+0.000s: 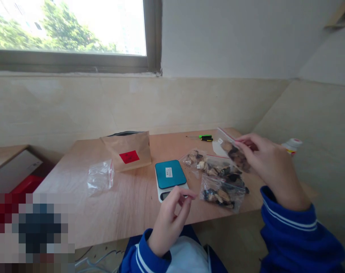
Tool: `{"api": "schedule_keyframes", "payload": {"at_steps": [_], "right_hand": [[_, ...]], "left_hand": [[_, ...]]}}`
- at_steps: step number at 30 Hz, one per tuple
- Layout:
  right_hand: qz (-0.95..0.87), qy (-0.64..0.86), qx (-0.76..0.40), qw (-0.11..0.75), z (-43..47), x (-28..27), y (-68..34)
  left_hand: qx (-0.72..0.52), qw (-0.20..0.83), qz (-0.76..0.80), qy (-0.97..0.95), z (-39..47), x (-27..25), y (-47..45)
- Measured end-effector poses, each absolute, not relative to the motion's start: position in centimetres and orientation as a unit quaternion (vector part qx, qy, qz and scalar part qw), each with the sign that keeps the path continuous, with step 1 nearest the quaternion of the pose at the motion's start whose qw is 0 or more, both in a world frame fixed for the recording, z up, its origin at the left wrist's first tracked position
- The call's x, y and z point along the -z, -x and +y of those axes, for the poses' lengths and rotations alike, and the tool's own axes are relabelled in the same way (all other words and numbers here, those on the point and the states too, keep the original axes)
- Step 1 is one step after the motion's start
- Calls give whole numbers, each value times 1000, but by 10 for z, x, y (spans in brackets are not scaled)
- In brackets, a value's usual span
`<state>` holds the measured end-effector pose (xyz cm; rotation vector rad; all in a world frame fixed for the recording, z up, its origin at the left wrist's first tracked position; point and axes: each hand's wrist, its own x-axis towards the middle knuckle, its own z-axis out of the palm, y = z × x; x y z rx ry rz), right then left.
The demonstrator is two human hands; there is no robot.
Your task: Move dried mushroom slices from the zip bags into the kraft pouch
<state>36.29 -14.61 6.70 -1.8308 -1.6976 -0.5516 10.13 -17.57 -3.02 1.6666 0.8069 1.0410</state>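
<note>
My right hand [271,167] pinches the top edge of a clear zip bag [233,149] holding brown and dark dried pieces, raised above the right side of the table. Below it lie several similar bags, among them a nearer bag [222,195] and a middle bag [217,167]. My left hand [174,214] is in front of the kitchen scale [170,174], thumb and index tips together in a pinch. Whether anything small is between them I cannot make out. The scale has a blue-green top with a white label; my left hand partly hides its display.
On the wooden table [104,220], a brown paper bag [132,151] with a red label stands at the back left, beside an empty clear zip bag [101,176]. Two screwdrivers [205,137] lie at the back. A white bottle [293,145] stands behind my right hand.
</note>
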Motion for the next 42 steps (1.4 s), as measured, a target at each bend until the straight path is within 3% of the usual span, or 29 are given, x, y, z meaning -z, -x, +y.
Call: {"api": "schedule_keyframes", "payload": {"at_steps": [4, 9, 11, 14, 17, 27, 35, 42], "right_hand": [[-690, 574, 88, 432, -165, -61, -286], [-673, 428, -285, 531, -173, -18, -215], [-615, 386, -423, 542, -175, -5, -200], [-595, 351, -514, 509, -180, 5, -190], [-621, 348, -523, 469, -183, 8, -189], [-585, 335, -584, 453, -183, 23, -186], [-636, 398, -503, 428, -183, 25, -184], [-684, 435, -317, 492, -177, 34, -175]], "left_hand": [[-463, 514, 307, -654, -183, 20, -105], [-546, 502, 332, -583, -188, 27, -89], [-560, 480, 358, -572, -188, 32, -80], [-570, 454, 391, -562, -187, 37, -71], [-575, 424, 422, -558, -185, 37, -65], [-551, 435, 452, -550, -182, 29, -53], [-533, 475, 468, -520, -183, 31, -46], [-493, 433, 479, -583, -179, 34, -43]]}}
